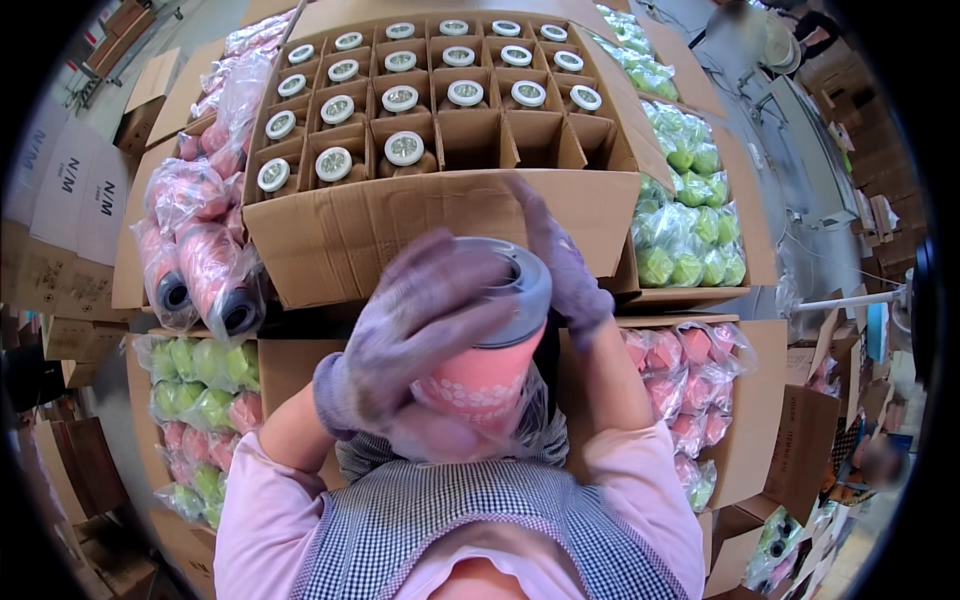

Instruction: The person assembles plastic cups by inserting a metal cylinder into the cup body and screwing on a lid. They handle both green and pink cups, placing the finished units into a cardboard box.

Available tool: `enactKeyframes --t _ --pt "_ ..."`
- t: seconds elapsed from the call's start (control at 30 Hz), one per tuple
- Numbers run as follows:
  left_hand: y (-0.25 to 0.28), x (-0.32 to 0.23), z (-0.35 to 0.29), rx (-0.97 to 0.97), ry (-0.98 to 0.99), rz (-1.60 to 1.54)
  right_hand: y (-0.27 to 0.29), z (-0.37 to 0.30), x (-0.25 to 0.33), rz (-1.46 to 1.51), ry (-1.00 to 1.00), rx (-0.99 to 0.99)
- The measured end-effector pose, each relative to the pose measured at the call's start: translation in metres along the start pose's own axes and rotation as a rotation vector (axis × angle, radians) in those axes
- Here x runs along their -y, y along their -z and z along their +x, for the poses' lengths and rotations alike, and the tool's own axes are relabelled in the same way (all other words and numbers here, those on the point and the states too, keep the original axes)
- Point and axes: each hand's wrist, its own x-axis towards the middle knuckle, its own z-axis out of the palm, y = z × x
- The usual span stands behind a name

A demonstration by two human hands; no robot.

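Observation:
A pink flask body (475,385) with a pale flower print and a grey collar (520,310) is tilted in front of my chest, its round opening facing up and right. Clear plastic film (532,415) hangs about its lower part. My left hand (405,310), in a purple-grey glove and smeared by motion, is closed round the flask's left side, its fingers over the collar. Beyond the flask's right side is my gloved right hand (570,270), fingers stretched toward the carton's front wall; nothing shows in them. Whether its palm touches the collar is hidden.
The divided carton (440,225) ahead holds several bottle-like pieces (403,150) with white-rimmed round tops. Bagged pink flasks (205,265) lie at left. Cartons with bagged green pieces (690,240) and pink pieces (690,375) stand at right; another mixed carton (205,400) is near left.

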Motion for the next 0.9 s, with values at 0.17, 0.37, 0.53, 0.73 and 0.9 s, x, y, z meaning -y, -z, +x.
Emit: enactKeyframes --t 0.17,0.37,0.53,0.73,0.9 --pt "-0.014 0.010 -0.004 -0.180 0.246 -0.225 0.019 0.010 0.059 0.140 0.307 0.054" --pt "-0.002 0.024 -0.001 -0.058 0.348 -0.134 0.003 0.008 0.034 0.689 0.010 0.014" --pt "0.012 0.024 0.022 -0.124 0.174 -0.152 -0.014 0.013 0.021 1.246 -0.242 -0.036" --pt "0.001 0.029 0.017 -0.243 0.291 -0.150 -0.008 0.068 0.024 0.947 -0.149 -0.295" --pt "-0.007 0.069 0.018 -0.763 0.394 -1.078 0.007 0.066 0.062 -0.113 0.499 -0.400"
